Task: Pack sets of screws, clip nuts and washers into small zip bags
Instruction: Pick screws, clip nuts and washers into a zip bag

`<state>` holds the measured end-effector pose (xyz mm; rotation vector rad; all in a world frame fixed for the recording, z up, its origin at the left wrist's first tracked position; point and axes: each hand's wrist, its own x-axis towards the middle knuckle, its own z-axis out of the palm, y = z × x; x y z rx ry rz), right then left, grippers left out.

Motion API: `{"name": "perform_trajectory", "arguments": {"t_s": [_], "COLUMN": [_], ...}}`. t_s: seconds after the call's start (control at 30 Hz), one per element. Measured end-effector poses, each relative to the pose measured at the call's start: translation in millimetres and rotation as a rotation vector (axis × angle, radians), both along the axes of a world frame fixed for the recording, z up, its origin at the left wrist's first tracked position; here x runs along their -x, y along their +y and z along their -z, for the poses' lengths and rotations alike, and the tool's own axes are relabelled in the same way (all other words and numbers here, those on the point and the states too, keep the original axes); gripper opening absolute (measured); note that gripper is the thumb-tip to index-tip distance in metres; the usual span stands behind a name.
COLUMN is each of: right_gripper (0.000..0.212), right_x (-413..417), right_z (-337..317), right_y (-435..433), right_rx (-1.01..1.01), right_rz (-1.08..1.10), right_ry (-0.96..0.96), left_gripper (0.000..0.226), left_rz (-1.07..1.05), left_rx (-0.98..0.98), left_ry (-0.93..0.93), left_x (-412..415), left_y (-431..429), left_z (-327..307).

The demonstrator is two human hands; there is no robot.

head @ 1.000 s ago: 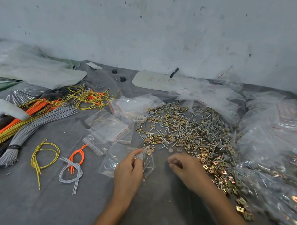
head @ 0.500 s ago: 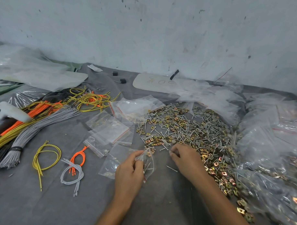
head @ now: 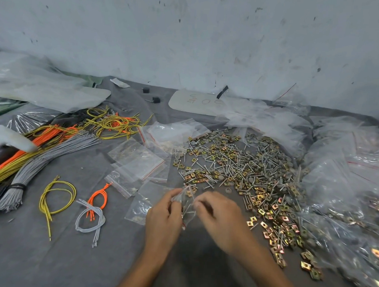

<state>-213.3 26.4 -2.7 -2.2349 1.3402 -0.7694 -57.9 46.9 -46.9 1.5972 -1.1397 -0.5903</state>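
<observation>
Left hand (head: 163, 217) pinches a zip bag (head: 187, 205), right hand (head: 218, 213) touching it.

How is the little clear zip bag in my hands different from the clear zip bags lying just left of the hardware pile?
The small clear zip bag in the left hand is lifted and crumpled, with screws inside. The flat clear zip bags lie on the grey cloth, smooth and untouched. Both are see-through plastic.

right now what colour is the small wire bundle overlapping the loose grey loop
Orange: the wire bundle shows best in the head view.
</observation>
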Motion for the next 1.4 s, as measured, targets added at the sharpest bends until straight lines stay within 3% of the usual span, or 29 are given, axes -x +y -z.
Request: {"name": "perform_trajectory", "arguments": {"t_s": [0.13, 0.3, 0.43, 0.63, 0.77, 0.93, 1.17, 1.4], "right_gripper": [0.019, 0.020, 0.024, 0.021, 0.019, 0.032, 0.029, 0.042], "right_x": [-21, -33, -30, -29, -32, -31, -29, -33], "right_z": [8, 15, 19, 11, 13, 15, 19, 23], "right_y": [0, -3, 3, 2, 3, 2, -4, -2], "right_rx": [0.058, 0.072, 0.065, -0.016, -0.010, -0.018, -0.022, 0.038], "right_rz": [0.024, 0.061, 0.124, -0.004, -0.018, 0.026, 0.081, -0.087], "right_ry": [0.182, 0.198, 0.230, 0.438, 0.427, 0.382, 0.358, 0.419], "left_gripper": [0.042, 0.035, 0.039, 0.038, 0.039, 0.039, 0.038, 0.033], "left_rz": [0.020, 0.015, 0.026, 0.067, 0.085, 0.081, 0.067, 0.070], "left_rx": [-0.020, 0.005, -0.007, -0.016, -0.015, -0.029, -0.053, -0.034], "left_ry": [0.013, -0.060, -0.014, -0.050, -0.081, -0.068, -0.074, -0.057], "left_x": [0, 0, -1, 0, 1, 1, 2, 4], "left_y": [2, 1, 1, 1, 2, 3, 2, 3], "left_z": [3, 2, 5, 10, 6, 4, 2, -1]}}
